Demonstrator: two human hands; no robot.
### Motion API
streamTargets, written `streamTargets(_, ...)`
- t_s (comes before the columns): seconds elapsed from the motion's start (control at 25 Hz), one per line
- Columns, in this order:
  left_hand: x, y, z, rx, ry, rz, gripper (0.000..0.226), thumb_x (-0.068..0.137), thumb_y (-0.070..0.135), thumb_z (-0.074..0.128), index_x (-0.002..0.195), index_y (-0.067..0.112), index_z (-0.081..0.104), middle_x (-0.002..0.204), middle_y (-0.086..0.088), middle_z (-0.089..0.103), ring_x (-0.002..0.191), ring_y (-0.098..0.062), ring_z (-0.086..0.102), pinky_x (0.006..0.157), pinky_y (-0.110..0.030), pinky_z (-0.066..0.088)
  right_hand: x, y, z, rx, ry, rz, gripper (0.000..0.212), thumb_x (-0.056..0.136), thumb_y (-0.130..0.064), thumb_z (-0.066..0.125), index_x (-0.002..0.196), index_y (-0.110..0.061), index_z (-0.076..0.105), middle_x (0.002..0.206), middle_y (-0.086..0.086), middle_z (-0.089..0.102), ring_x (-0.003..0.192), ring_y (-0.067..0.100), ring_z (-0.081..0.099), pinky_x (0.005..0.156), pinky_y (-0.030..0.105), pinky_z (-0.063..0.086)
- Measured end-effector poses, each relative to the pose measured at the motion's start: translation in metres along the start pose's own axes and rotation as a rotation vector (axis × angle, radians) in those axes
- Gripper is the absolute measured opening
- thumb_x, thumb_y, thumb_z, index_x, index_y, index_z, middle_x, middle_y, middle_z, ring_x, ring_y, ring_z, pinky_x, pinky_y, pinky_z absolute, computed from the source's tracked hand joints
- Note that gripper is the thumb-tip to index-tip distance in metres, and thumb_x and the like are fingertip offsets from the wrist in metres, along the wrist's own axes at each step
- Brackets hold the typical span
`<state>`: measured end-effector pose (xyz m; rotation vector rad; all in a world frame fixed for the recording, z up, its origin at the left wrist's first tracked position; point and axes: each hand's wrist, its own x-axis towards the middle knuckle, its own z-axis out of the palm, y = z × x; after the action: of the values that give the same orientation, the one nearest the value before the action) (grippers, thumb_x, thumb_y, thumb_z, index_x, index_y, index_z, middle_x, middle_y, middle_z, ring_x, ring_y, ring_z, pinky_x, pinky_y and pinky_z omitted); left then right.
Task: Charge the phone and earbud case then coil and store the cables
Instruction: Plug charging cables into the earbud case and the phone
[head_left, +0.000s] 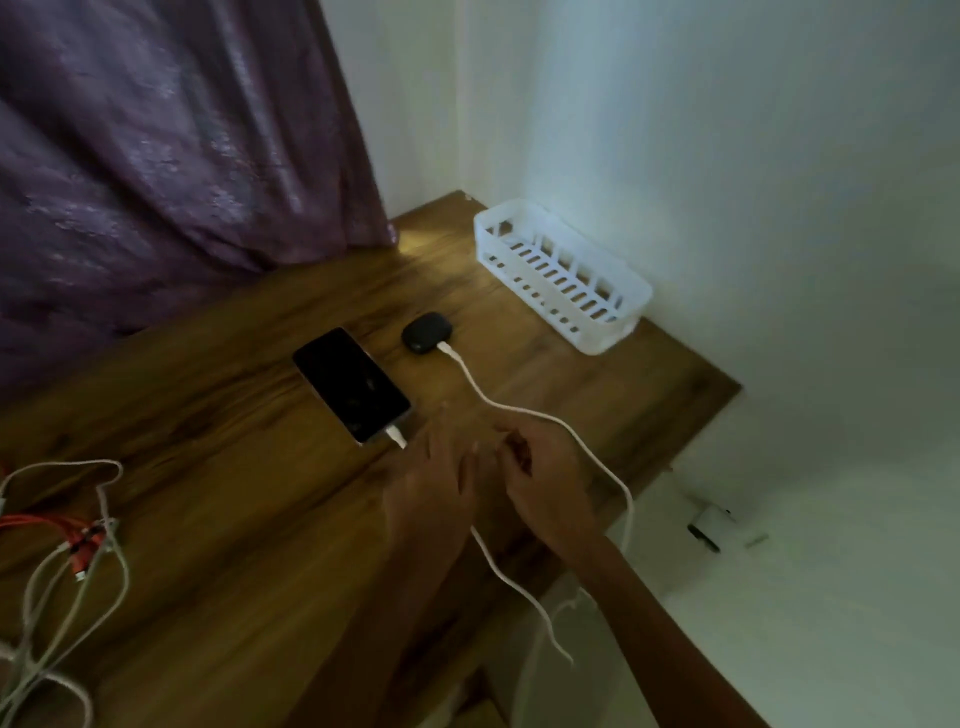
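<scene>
- Phone (350, 384) lies face up with a dark screen at the middle of the frame on the wooden table (234, 519). A white phone cable (397, 435) is plugged into its near end.
- Just right of it and slightly higher sits the black earbud case (422, 332), with a white earbud cable (470, 376) plugged in. That cable curves down past the right hand and off the table edge.
- The charging hook-up looks done on the device side. Whether power is flowing cannot be told, as the screen shows nothing.
- Coiling and storing are still to do. The white basket (587, 343) at upper right holds no cable, and a tangle of loose cables (78, 561), white and orange, lies at lower left.
- The left hand (431, 478) is blurred just below the phone's plug, its fingers stretched out and nothing visibly held.
- The right hand (545, 467) sits beside it with fingers curled. Whether it pinches a cable I cannot tell.
- No brand, label or writing is readable anywhere.
</scene>
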<state>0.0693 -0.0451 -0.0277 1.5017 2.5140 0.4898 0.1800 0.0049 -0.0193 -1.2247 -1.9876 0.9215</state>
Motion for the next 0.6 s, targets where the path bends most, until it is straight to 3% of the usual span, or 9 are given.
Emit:
streamTargets(0.12,-0.031,0.032,0.032,-0.064,0.219,0.476,0.043,0.095,0.025,0.033,0.116,-0.006,0.055,0.109,-0.025,0.065,0.106,-0.033,0.057,0.090,-0.035,0.044,-0.054,0.024,-0.038,0.018,0.181,0.011,0.023,0.088,-0.018,0.055,0.107,-0.008,0.064,0.094,-0.009,0.061,0.083,-0.002,0.054,0.075,0.002,0.038)
streamTargets(0.24,-0.052,0.072,0.041,-0.070,0.127,0.800,0.050,0.094,0.034,0.038,0.132,0.002,0.039,0.129,-0.022,0.055,0.122,-0.035,0.051,0.099,-0.042,0.043,-0.107,0.055,-0.067,-0.064,0.289,0.119,0.022,0.087,-0.019,0.050,0.101,-0.009,0.064,0.093,-0.003,0.062,0.082,0.005,0.054,0.074,0.006,0.036)
streamTargets(0.32,-0.061,0.097,0.046,0.022,0.052,0.920,0.057,0.096,0.043,0.030,0.137,0.004,0.037,0.140,-0.019,0.046,0.131,-0.036,0.041,0.104,-0.046,0.038,-0.141,0.082,-0.084,-0.148,0.354,0.187,0.016,0.089,-0.009,0.054,0.101,-0.009,0.064,0.099,0.004,0.064,0.089,0.008,0.054,0.077,0.006,0.035)
streamTargets(0.44,-0.051,0.128,0.064,0.197,-0.052,1.013,0.068,0.092,0.050,0.029,0.137,0.000,0.039,0.144,-0.021,0.040,0.134,-0.038,0.035,0.106,-0.050,0.034,-0.175,0.123,-0.100,-0.242,0.404,0.324,0.022,0.087,-0.003,0.057,0.109,-0.007,0.062,0.112,0.008,0.062,0.103,0.015,0.054,0.085,0.006,0.032)
streamTargets(0.6,-0.009,0.161,0.089,0.388,-0.085,1.129,0.080,0.087,0.059,0.022,0.138,-0.001,0.035,0.146,-0.022,0.034,0.136,-0.040,0.029,0.109,-0.052,0.023,-0.187,0.187,-0.097,-0.408,0.391,0.452,0.039,0.086,-0.005,0.059,0.125,-0.003,0.053,0.136,0.014,0.049,0.130,0.028,0.041,0.106,0.029,0.031)
